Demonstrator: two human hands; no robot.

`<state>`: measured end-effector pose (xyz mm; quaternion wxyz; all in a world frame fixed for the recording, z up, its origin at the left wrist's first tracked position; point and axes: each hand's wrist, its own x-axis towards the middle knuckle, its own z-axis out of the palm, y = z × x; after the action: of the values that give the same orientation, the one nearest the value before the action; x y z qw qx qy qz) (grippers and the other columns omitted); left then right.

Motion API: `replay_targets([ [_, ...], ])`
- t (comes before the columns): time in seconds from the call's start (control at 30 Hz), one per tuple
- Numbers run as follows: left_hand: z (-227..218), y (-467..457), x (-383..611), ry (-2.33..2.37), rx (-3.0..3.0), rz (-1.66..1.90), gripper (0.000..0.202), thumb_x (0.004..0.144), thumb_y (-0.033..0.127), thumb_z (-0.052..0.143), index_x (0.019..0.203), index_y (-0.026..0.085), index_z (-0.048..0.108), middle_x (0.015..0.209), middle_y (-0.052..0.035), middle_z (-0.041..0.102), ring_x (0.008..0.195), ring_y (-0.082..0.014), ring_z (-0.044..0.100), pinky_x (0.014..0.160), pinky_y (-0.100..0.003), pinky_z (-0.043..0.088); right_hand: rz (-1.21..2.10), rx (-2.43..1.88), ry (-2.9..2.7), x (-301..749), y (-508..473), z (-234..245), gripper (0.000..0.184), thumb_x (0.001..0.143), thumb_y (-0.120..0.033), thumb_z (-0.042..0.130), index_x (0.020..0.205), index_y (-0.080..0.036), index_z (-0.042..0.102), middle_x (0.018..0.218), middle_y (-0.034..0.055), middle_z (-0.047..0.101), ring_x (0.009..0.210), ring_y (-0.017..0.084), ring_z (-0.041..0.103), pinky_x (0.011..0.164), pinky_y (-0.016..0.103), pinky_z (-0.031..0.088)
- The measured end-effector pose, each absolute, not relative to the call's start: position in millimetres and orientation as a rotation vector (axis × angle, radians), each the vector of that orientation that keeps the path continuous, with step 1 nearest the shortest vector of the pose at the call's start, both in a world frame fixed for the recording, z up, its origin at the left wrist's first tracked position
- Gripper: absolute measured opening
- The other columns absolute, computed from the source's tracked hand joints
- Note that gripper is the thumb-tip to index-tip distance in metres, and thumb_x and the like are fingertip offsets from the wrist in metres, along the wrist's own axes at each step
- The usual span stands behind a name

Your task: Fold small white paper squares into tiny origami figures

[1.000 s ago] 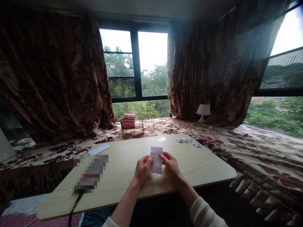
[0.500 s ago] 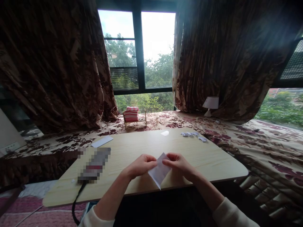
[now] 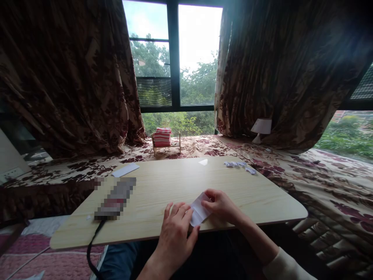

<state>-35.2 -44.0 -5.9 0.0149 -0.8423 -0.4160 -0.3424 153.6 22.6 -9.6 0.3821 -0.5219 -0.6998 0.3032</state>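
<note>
From my end of the feed I have the white paper (image 3: 199,212) at the near edge of the table (image 3: 157,186), a little right of the middle. Its long axis runs slantwise, 1 end pointing far and right, the other near and left. I cannot tell whether it lies flat on the wood or sits slightly above it.

My right hand (image 3: 219,205) pinches the far right end between thumb and fingers, covering that part. My left hand (image 3: 178,229) is spread fairly wide, its thumb apart from the other 4 digits; fingertips meet the paper's left side and hide some of it. I cannot tell how hard they press.

To the left, a blurred-out dark object (image 3: 116,200) takes up table space, with a black cable (image 3: 91,245) dropping over the near edge. Beyond it, a white sheet (image 3: 126,170) lies at the far left edge, pointing far and right. At the far right sit small folded papers (image 3: 235,165), with 1 more piece (image 3: 250,170) just to their right.

Past the table, on the floral cover (image 3: 201,144), stand a small rack (image 3: 175,146) bearing striped red-and-white cloths (image 3: 162,137) and, farther right, a white lamp (image 3: 261,126) before the curtain.
</note>
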Motion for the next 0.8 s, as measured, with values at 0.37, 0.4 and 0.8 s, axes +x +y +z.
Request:
replay_targets([
  [0.37, 0.7, -39.4, -42.2, -1.344, -2.784, -0.878, 0.021, 0.084, 0.026, 0.049, 0.102, 0.020, 0.059, 0.115, -0.0061, 0.062, 0.115, -0.0255, 0.048, 0.107, -0.051, 0.023, 0.621, -1.434, -1.851, 157.3, 35.9, -13.6, 0.016, 0.073, -0.026, 0.055, 0.078, -0.017, 0.067, 0.068, 0.0010, 0.064, 0.061, 0.014, 0.055, 0.055, 0.023, 0.039],
  [0.4, 2.1, -38.4, -42.6, -1.341, -2.796, -0.850, 0.021, 0.084, 0.026, 0.050, 0.101, 0.020, 0.059, 0.115, -0.0063, 0.062, 0.116, -0.0257, 0.047, 0.107, -0.051, 0.022, 0.604, -1.442, -1.853, 157.4, 35.5, -13.9, 0.016, 0.073, -0.026, 0.054, 0.078, -0.017, 0.066, 0.068, 0.0012, 0.064, 0.061, 0.014, 0.055, 0.055, 0.023, 0.039],
  [0.8, 9.7, -32.6, -43.7, -1.299, -2.858, -0.722, 0.025, 0.083, 0.031, 0.052, 0.104, 0.020, 0.057, 0.118, -0.0063, 0.059, 0.116, -0.0256, 0.045, 0.109, -0.049, 0.019, 0.275, -1.473, -1.972, 149.5, 12.5, -0.9, 0.012, 0.076, -0.015, 0.054, 0.075, -0.019, 0.065, 0.073, 0.0023, 0.066, 0.072, 0.017, 0.057, 0.066, 0.026, 0.040],
])
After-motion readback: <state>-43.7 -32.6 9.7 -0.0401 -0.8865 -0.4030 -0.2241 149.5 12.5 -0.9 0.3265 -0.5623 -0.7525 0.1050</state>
